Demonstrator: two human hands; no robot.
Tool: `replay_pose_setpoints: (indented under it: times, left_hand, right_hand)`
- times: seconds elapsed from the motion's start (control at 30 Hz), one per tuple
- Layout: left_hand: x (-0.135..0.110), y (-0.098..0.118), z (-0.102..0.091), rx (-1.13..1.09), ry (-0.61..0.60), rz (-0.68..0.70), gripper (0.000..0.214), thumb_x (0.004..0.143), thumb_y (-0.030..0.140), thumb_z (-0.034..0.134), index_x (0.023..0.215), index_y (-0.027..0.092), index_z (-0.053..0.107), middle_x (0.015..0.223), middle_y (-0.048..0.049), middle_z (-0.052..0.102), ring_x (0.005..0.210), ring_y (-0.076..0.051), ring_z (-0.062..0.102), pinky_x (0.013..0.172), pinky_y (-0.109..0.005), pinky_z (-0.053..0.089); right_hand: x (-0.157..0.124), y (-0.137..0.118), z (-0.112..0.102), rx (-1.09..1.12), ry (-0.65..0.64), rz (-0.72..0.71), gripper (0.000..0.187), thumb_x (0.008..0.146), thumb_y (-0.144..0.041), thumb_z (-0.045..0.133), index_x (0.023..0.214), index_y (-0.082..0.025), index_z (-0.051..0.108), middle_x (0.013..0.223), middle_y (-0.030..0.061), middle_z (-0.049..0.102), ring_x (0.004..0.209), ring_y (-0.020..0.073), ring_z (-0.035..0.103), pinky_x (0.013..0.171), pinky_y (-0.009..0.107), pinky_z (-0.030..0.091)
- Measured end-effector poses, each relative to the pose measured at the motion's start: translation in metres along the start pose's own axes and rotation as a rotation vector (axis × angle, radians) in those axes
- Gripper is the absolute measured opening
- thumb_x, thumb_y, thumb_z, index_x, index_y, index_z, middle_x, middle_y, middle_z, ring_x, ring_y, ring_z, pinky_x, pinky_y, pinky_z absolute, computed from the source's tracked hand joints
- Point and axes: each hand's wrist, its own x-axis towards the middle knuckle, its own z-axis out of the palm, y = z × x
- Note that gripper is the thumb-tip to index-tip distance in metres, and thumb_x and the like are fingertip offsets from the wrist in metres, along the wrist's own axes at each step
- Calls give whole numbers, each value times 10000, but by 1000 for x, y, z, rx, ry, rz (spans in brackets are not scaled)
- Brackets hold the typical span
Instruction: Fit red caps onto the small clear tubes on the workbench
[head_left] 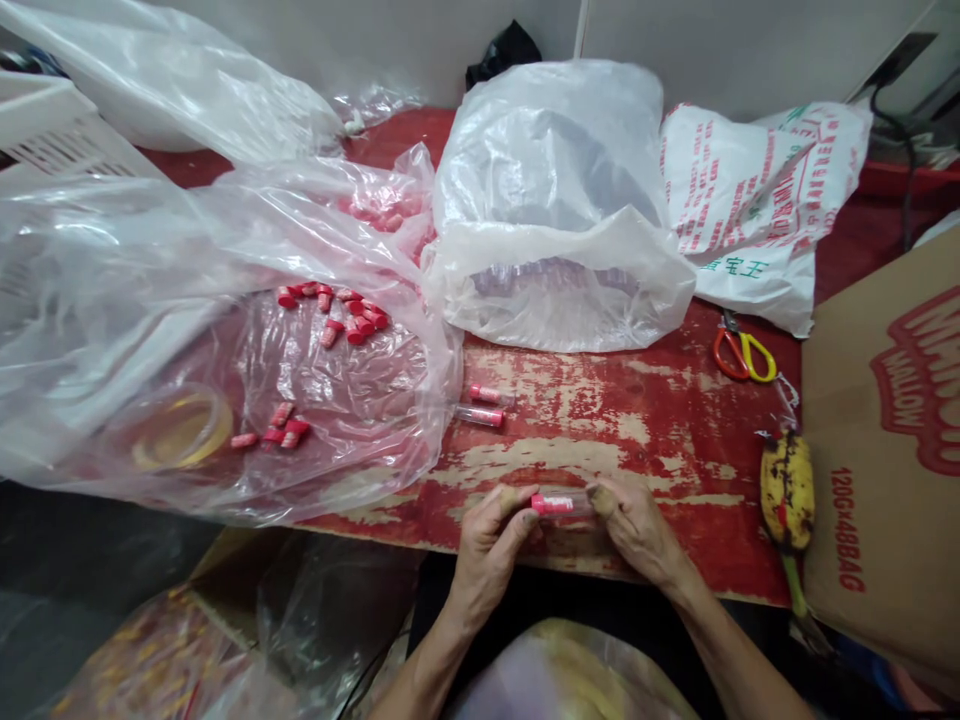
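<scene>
Both of my hands meet at the near edge of a worn red table [645,420]. Between them lies a small clear tube with a pink cap [561,503]. My left hand [487,550] pinches its pink capped end with thumb and fingers. The clear end is gripped by my right hand [637,530]. Two more clear tubes with pink caps [484,405] lie on the table just beyond. Loose pink caps [345,312] are scattered inside a clear plastic bag [225,330] at the left.
A bulging clear bag [555,210] sits in the middle, with a white printed bag [757,200] behind it. Orange and yellow scissors [742,352] and a spotted banana [787,495] lie at right, beside a cardboard box [892,440]. A tape roll [184,428] sits under the left bag.
</scene>
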Motion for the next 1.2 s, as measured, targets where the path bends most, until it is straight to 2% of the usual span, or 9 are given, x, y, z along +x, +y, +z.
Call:
replay_pose_setpoints:
  times: [0.07,0.2,0.3,0.37,0.5,0.67,0.87,1.07,1.2]
  left_hand:
    - [0,0,0,15,17,9,202,861,265,584,1027,206,684,674,14,621,646,-128,574,645,-234,425]
    - [0,2,-1,22,24,-9,193,873,263,571,1021,203,680,620,23,620,636,-128,563,661,-236,420]
    - [-1,1,0,-3,-4,8,191,869,264,576,1012,200,683,645,15,623,627,-129,569,626,-233,426]
    - [-1,0,0,-8,-4,18,193,865,264,581,1016,201,683,656,13,622,631,-129,571,618,-230,428]
    - [-1,0,0,4,5,4,187,866,263,582,1012,211,686,639,21,616,637,-122,562,631,-221,424]
    - [-2,2,-1,-16,-5,18,177,867,255,577,998,211,688,633,28,606,615,-109,561,612,-206,425]
    - [-1,2,0,-7,3,-2,155,855,256,594,966,214,695,624,30,606,606,-105,563,611,-202,428]
    - [-3,2,0,21,8,47,157,851,251,597,967,218,698,676,22,596,601,-96,568,587,-189,434]
    - [-1,3,-1,83,6,76,159,855,244,593,968,209,700,714,4,621,659,-111,579,625,-198,438]
  right_hand:
    - [1,-2,-1,-6,29,-15,508,949,-525,264,677,-195,538,592,9,505,559,153,465,541,268,342]
    - [0,-5,-5,21,-48,-48,336,903,-493,432,980,-197,570,867,43,610,772,179,553,661,271,406]
    - [-1,-3,-4,4,-19,-32,418,943,-473,324,706,-200,533,626,2,525,589,147,481,553,261,336]
    - [-2,0,-3,21,12,-15,472,952,-482,286,637,-200,494,572,-5,478,545,139,444,523,262,308]
    - [-3,1,-5,56,-39,6,311,895,-486,458,950,-200,568,804,17,581,684,151,513,592,249,379]
    - [-2,1,-3,-22,-6,-65,449,953,-497,303,694,-197,514,624,-1,515,583,143,469,552,257,322]
    - [-4,-1,-2,18,-49,-71,307,927,-479,418,961,-204,550,824,13,585,719,151,525,629,244,380]
    - [-2,3,2,-43,-25,-46,501,958,-516,253,664,-199,506,607,6,526,555,146,481,529,261,325]
    - [-3,-1,0,44,-76,-29,338,937,-471,372,898,-198,568,795,26,605,702,161,542,616,257,392]
